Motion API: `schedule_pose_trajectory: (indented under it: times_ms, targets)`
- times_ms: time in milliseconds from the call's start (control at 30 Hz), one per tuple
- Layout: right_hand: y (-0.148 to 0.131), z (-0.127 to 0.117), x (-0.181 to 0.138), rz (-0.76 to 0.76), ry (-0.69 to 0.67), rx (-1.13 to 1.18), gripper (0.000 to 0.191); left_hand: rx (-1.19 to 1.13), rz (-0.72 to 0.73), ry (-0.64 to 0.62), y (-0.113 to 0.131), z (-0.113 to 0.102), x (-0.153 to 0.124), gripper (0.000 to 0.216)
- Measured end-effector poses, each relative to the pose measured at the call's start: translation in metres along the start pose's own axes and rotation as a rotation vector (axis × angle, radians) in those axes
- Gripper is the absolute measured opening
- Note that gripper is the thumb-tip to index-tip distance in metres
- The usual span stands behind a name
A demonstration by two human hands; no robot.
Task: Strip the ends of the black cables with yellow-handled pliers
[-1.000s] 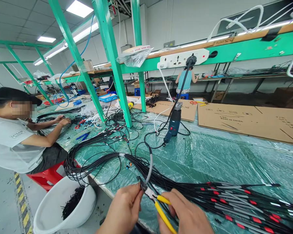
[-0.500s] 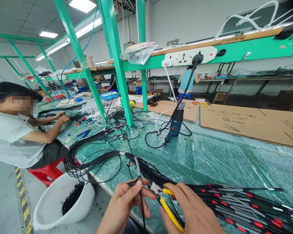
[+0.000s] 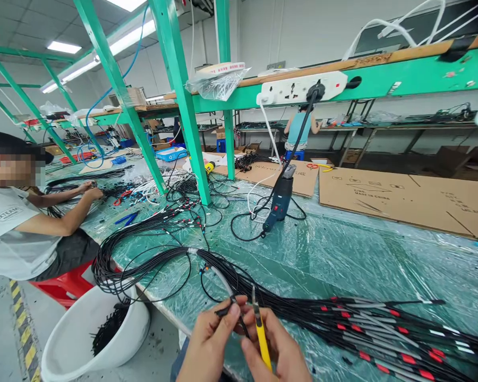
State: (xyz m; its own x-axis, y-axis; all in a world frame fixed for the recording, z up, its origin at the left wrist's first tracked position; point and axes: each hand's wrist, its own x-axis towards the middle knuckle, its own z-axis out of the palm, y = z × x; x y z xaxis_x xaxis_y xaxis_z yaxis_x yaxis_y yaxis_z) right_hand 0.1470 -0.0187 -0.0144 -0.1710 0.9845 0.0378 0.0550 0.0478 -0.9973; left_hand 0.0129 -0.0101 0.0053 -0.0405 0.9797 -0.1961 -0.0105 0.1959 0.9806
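My left hand [image 3: 209, 345] pinches the end of a thin black cable [image 3: 222, 280] between thumb and forefinger at the near edge of the bench. My right hand [image 3: 276, 353] is closed round yellow-handled cutters [image 3: 259, 329], whose jaws point up right beside the pinched cable end. Both hands hover over a thick bundle of black cables [image 3: 342, 321] with red and grey sleeves that runs off to the right across the plastic-covered green table [image 3: 342, 254].
A white bucket [image 3: 75, 339] with black offcuts sits on the floor at lower left. A seated person [image 3: 19, 223] works on cables at the left. A blue heat gun [image 3: 279, 201] stands mid-table, plugged into a power strip [image 3: 298, 87]. Cardboard sheets [image 3: 382, 196] lie behind.
The cutters swung from lying slantwise to pointing upright. My left hand shifted right and drew the cable end close to the jaws. The view drifted slightly left.
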Motion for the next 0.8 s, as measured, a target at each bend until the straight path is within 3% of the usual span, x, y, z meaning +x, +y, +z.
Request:
schedule_pose_trajectory:
  times_ms: [167,267,467,633,800]
  targets:
    - [0.005,-0.001,0.006,0.179,0.049,0.082,0.034,0.079,-0.005,0.014,-0.007,0.0,0.008,0.042]
    - [0.008,-0.005,0.009,0.203,0.051,0.081,0.034,0.067,-0.01,0.018,-0.011,-0.003,0.013,0.034]
    - [0.014,-0.014,0.01,0.309,-0.079,0.133,0.038,-0.018,-0.073,-0.128,-0.018,-0.009,0.017,0.032]
    - [0.012,-0.013,0.013,0.221,-0.116,0.076,0.029,-0.184,-0.15,-0.226,-0.022,-0.008,0.02,0.036]
    - [0.008,-0.007,0.016,0.13,-0.215,-0.004,0.026,-0.17,-0.14,-0.271,-0.028,-0.011,0.025,0.037]
